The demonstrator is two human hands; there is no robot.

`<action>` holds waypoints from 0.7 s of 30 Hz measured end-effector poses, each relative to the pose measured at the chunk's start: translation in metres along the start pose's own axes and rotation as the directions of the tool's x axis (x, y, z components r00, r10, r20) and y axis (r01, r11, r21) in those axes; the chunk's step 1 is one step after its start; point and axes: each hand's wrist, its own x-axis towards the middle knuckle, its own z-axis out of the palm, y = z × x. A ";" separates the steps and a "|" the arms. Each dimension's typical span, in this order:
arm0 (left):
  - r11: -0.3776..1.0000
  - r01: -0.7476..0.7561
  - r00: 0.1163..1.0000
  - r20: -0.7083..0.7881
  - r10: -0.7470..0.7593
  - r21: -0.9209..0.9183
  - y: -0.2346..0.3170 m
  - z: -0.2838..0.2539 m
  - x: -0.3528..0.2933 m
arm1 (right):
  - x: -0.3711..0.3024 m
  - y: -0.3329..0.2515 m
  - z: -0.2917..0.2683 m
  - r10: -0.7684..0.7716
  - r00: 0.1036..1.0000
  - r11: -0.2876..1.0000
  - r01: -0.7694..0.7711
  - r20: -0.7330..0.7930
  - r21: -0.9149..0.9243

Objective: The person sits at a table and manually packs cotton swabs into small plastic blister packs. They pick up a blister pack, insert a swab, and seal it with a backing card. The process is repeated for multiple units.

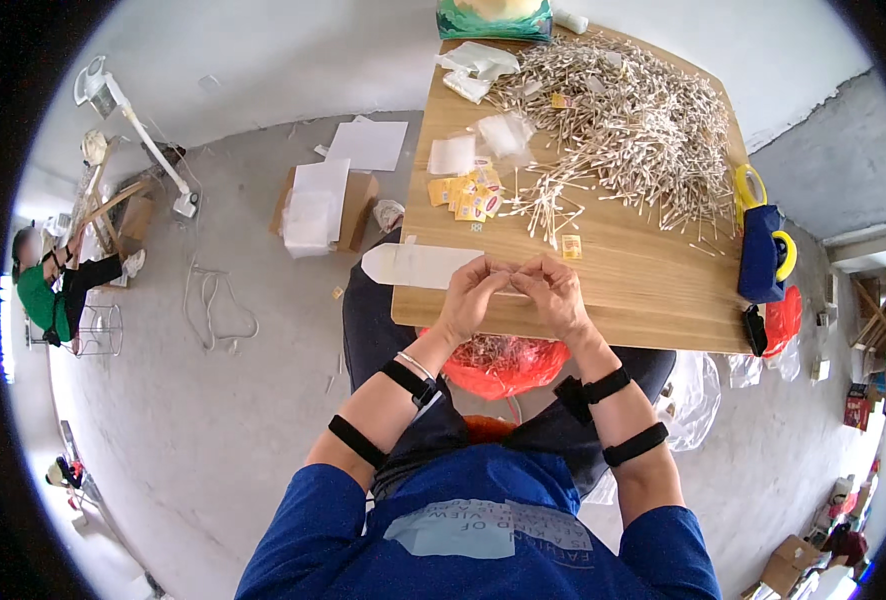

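Over the near edge of the wooden table [653,290], my left hand [474,293] and my right hand [553,292] meet with fingertips pinched together. What they pinch is mostly covered by the fingers and too small to name. A long, whitish, flat sleeve [418,266] with a tapered left end runs out from behind my left hand and past the table's left edge; its right end is hidden. Beyond my hands lies a small yellow card [571,246]. More yellow cards [473,193] form a loose pile farther left.
Cotton swabs [633,130] are heaped across the table's far side. Clear plastic bags [504,133] lie left of them. A blue tape dispenser [761,255] stands at the right edge. Below the near edge, a red bag [508,368] sits between my legs. A cardboard box [358,212] is on the floor leftward.
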 end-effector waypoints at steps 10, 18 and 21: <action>0.993 0.069 0.997 0.027 -0.066 -0.095 0.000 -0.005 0.000 | 0.003 0.012 -0.003 0.031 0.999 0.977 -0.039 0.039 0.209; 1.000 -0.010 0.998 0.069 0.009 0.025 0.004 -0.008 0.000 | 0.000 0.007 -0.001 0.063 0.998 0.984 -0.064 0.013 0.166; 0.998 -0.029 0.997 0.077 0.025 0.055 0.001 -0.014 0.001 | 0.003 0.012 -0.003 0.027 0.999 0.990 -0.030 0.027 0.136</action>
